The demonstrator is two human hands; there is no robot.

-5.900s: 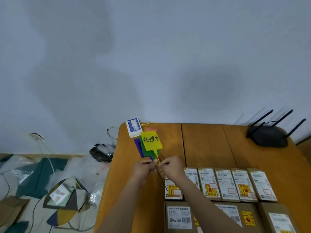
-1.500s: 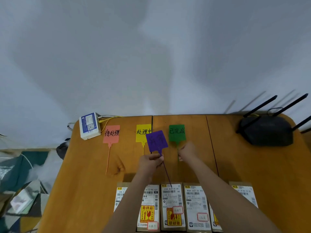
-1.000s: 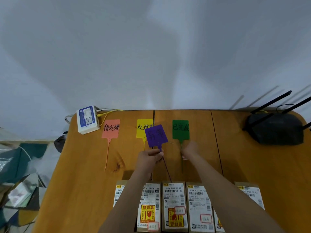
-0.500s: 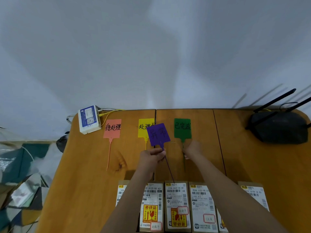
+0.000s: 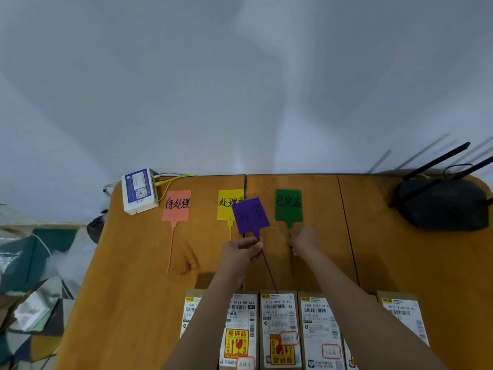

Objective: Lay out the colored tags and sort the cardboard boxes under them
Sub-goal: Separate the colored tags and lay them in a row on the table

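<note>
Three tags lie flat in a row at the back of the wooden table (image 5: 138,276): a pink tag (image 5: 176,206), a yellow tag (image 5: 226,205) and a green tag (image 5: 288,205). My left hand (image 5: 241,253) pinches the stem of a purple tag (image 5: 250,215), raised above the table and overlapping the yellow one. My right hand (image 5: 302,240) rests on the green tag's stem, fingers curled on it. A row of cardboard boxes (image 5: 278,332) with shipping labels lies along the near edge under my forearms.
A white and blue device (image 5: 139,190) with yellow cables sits at the back left corner. A black router (image 5: 442,204) with antennas stands at the back right. Bare wood lies between the green tag and the router. Bags litter the floor on the left.
Over the last second and a half both hands have stayed almost still, the purple tag held up, the right hand on the green tag's stem. Earlier all tags were bunched in my hands.
</note>
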